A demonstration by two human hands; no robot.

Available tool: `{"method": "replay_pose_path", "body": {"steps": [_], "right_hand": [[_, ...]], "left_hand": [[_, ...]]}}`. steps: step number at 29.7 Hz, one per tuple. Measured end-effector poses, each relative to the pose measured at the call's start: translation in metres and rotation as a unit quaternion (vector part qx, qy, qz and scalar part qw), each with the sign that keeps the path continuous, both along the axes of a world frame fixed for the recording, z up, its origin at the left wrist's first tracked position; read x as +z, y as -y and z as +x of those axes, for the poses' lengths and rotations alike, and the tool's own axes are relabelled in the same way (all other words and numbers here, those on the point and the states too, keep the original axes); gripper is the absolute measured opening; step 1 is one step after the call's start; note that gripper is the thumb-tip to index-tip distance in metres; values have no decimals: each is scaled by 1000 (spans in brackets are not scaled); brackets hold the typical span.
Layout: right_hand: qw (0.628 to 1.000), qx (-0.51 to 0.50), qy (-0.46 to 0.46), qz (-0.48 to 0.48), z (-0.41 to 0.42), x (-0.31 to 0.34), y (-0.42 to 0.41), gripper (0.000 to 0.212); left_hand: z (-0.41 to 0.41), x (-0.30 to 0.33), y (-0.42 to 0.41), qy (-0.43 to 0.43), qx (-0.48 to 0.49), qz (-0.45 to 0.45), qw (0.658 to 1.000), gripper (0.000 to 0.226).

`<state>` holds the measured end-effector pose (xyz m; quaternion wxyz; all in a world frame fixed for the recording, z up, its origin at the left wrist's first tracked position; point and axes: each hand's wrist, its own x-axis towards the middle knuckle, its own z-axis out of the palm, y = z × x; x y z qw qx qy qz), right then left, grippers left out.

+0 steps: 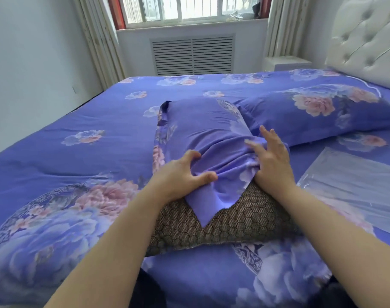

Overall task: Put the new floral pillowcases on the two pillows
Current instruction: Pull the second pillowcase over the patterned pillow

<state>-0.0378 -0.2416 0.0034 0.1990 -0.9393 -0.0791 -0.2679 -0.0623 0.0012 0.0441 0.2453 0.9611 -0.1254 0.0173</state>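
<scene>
A brown honeycomb-patterned pillow (pixel 234 225) lies in the middle of the bed, its far part inside a purple floral pillowcase (pixel 200 127). The case's open edge is bunched across the pillow's middle. My left hand (pixel 183 174) grips a fold of that edge between thumb and curled fingers. My right hand (pixel 269 156) holds the edge on the right side, thumb tucked under the cloth and fingers spread over it. A second pillow (pixel 312 110) in a matching floral case lies behind, to the right.
The bed carries a purple floral duvet (pixel 67 152). A clear plastic bag (pixel 356 174) lies at the right. A white tufted headboard (pixel 367 41) stands far right, with a nightstand (pixel 287 63), radiator grille (pixel 193 55) and window beyond.
</scene>
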Motion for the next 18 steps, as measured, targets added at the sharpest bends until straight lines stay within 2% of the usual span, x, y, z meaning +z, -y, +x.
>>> {"method": "replay_pose_path", "body": {"steps": [2, 4, 6, 7, 8, 9, 11, 13, 15, 17, 18], "right_hand": [[997, 2, -45, 70, -8, 9, -1, 47], [991, 33, -47, 121, -27, 20, -13, 33], [985, 87, -42, 144, -44, 28, -29, 15], [983, 98, -54, 144, -49, 29, -34, 8], [983, 101, -78, 134, -51, 30, -37, 6], [981, 103, -111, 117, -51, 27, -36, 16], [978, 130, -154, 63, -52, 18, -31, 55], [985, 142, -96, 4, -50, 7, -28, 74], [996, 91, -19, 0, -44, -3, -23, 64], [998, 39, 22, 42, -35, -7, -17, 34], [996, 37, 13, 82, -31, -4, -15, 19]], "left_hand": [[-6, -9, 2, -6, -6, 90, 996, 97], [-6, -21, 6, 68, -11, 135, 988, 101], [-2, -27, 8, 186, -6, 139, 973, 72], [1, -28, 8, 246, 1, 104, 964, 53], [1, -27, 9, 288, 16, 59, 956, 39], [0, -24, 10, 305, 43, 8, 951, 30], [-6, -17, 13, 282, 77, -82, 953, 27], [-11, -17, 15, 238, 34, -126, 962, 29], [-17, -20, 17, 179, -36, -114, 977, 41], [-21, -24, 21, 166, -67, -40, 983, 48], [-23, -25, 23, 178, -64, 11, 982, 54]]}}
